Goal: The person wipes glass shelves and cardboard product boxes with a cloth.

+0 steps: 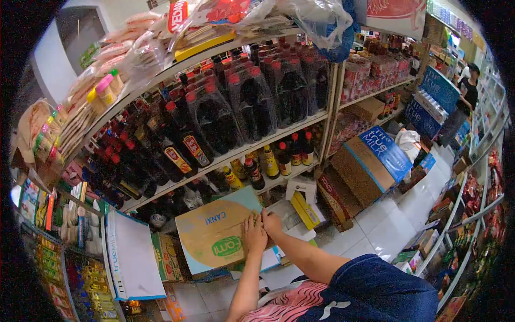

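in the lower middle of the frame, my left hand (254, 234) lay open on the cardboard box (214, 228), its fingers extended near the right edge. my right hand (272, 222) was curled beside it at that edge; i could not tell whether it gripped anything. the yellow box (306, 211) sat to the right, below the shelf of dark bottles (252, 96).

A person's left hand (254, 234) lies on the Fami carton (201, 233), the right hand (272, 223) at its right edge, the two hands touching. Beyond the Fami carton, shelves hold dark, red-capped bottles (251, 102); to its right lie a yellow box (305, 212) and, farther off, a TH true MILK carton (370, 161); to its left, a shallow blue-edged tray (134, 260).
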The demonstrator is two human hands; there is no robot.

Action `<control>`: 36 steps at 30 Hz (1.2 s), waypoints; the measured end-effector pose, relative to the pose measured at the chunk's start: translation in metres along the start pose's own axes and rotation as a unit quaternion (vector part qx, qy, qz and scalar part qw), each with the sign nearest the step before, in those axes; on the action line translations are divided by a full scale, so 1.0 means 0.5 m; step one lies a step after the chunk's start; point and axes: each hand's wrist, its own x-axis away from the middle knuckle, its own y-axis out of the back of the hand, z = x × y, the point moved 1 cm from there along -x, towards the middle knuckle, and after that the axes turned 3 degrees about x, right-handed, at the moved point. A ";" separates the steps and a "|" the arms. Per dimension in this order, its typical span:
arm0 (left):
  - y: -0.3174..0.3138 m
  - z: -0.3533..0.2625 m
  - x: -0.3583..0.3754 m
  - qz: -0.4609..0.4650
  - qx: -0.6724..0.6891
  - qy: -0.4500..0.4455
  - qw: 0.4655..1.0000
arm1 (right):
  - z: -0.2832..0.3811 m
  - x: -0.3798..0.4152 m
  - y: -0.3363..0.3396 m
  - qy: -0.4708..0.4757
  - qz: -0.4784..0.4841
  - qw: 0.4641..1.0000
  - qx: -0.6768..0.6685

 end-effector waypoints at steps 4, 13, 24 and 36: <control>0.023 0.119 0.057 -0.009 0.010 0.019 1.000 | 0.011 0.000 -0.004 -0.024 -0.012 0.998 0.049; 0.127 0.400 0.214 -0.193 -0.039 0.221 0.955 | 0.028 0.024 0.021 -0.013 -0.005 0.999 0.036; -0.055 0.002 0.088 -0.120 -0.087 -0.050 0.988 | -0.034 -0.045 -0.035 0.007 -0.026 0.999 0.040; 0.110 0.383 0.161 -0.151 -0.146 0.273 0.939 | 0.008 -0.001 -0.005 0.003 -0.009 0.999 0.032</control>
